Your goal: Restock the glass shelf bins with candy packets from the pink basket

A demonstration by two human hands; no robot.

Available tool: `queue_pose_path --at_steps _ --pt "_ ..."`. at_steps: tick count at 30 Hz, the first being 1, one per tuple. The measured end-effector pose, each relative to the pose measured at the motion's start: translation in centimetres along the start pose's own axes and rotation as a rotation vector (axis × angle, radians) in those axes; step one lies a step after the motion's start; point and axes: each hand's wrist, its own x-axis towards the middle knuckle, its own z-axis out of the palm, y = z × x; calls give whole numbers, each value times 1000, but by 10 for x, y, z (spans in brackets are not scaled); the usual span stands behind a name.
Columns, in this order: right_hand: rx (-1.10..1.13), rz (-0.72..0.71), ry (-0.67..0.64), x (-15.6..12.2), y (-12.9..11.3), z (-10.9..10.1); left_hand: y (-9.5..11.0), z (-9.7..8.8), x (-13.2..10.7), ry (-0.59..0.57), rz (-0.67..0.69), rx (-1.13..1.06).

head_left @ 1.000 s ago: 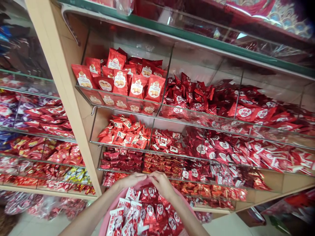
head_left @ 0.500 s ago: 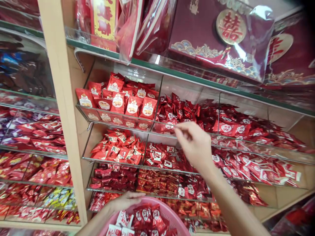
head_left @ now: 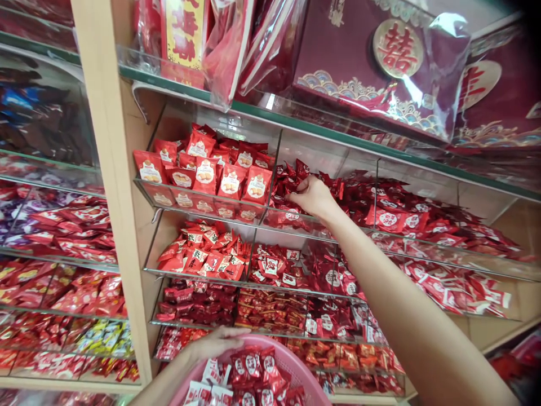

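Observation:
My right hand (head_left: 313,196) reaches into an upper clear-fronted bin. Its bent fingers pinch at the dark red wrapped candies (head_left: 291,189); exactly what lies between the fingertips is partly hidden. Low in the view, my left hand (head_left: 217,343) holds the rim of a pink plastic basket (head_left: 302,369), its fingers lying over the edge and its thumb out of sight. Inside the basket are red packets with white labels (head_left: 252,365) and several white packets (head_left: 215,372).
Red snack packets with cookie pictures (head_left: 230,181) fill the bin to the left. A glass shelf (head_left: 253,111) runs above, bearing maroon gift bags (head_left: 350,62). More candy bins (head_left: 203,254) stand below. A wooden post (head_left: 105,169) divides off another shelf.
My right hand has moved forward from in front of the bin to the candies inside it. The left hand stays at the basket, which has hardly shifted.

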Motion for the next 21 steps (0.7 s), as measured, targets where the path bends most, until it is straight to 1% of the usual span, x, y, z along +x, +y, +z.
queue_pose_path --at_steps 4,6,8,9,11,12,13,14,15,17,18,20,21 --pt "220 -9 132 1 5 -3 1 0 0 -16 -8 -4" --pt "334 -19 223 -2 4 -10 5 0 0 -10 0 2" --pt "438 -66 321 -16 -2 -23 9 1 -1 -23 -10 5" --pt "482 -111 371 -28 -6 -29 11 1 -1 -42 -21 3" --pt "540 -214 461 -64 -15 -38 14 1 -2 -84 -16 -16" --pt "541 -247 499 -88 -18 -37 16 1 -2 -93 -12 -23" --pt "529 -239 514 -114 -19 -32 16 2 -3 -95 -8 -27" --pt "517 -228 504 -141 -16 -22 17 2 -3 -88 -6 -28" --pt "478 -200 407 -169 -11 -7 16 2 -4 -75 -8 -27" --pt "395 -64 121 -219 9 34 14 3 -3 -52 -18 -28" --pt "342 25 -24 -240 21 57 13 3 -3 -47 -25 -29" --pt "202 136 -290 -270 45 100 11 2 -1 -47 -37 -21" --pt "129 181 -353 -280 55 117 10 2 -1 -51 -39 -8"
